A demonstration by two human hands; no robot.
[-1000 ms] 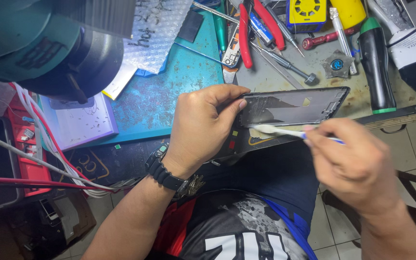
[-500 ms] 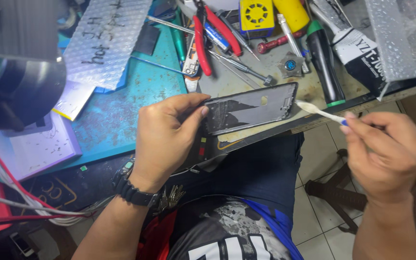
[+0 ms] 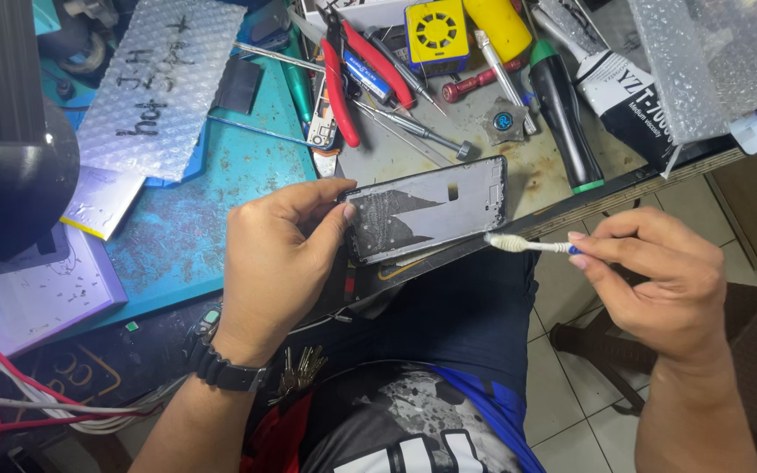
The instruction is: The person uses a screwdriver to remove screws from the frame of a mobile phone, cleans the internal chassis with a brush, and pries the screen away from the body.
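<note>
Item: phone frame (image 3: 427, 210), dark, rectangular, back side up with grey adhesive residue across its inner face. It sits at the front edge of the workbench (image 3: 536, 175), tilted slightly, its near long edge overhanging toward the person's lap.

Left hand (image 3: 278, 254): closed on the frame's left short end, thumb on top, fingers curled beneath. A black wristwatch (image 3: 225, 368) is on this wrist.

Right hand (image 3: 659, 280): pinched narrowly on a small brush (image 3: 527, 245) with a white bristled head and a blue handle; the head sits just beside the frame's lower right corner, and contact cannot be confirmed.

Surroundings:
- teal work mat (image 3: 212, 210) toward the left part of the bench, scuffed;
- bubble-wrap sheet (image 3: 159, 83) with handwriting at the back left;
- red-handled pliers (image 3: 348, 79) and a precision screwdriver (image 3: 418, 127) behind the frame;
- small yellow fan unit (image 3: 435, 31) at the back edge;
- black glue tube (image 3: 615, 88) at the back right;
- black-and-green handled tool (image 3: 562, 123) near it.

Risk, as judged: the frame is held at one end only, so brush pressure on the far corner could lever it loose and drop it to the tiled floor (image 3: 562, 385). Loosened residue could also smear or fall into the cutouts, and hard scrubbing could bend the thin frame edge.
</note>
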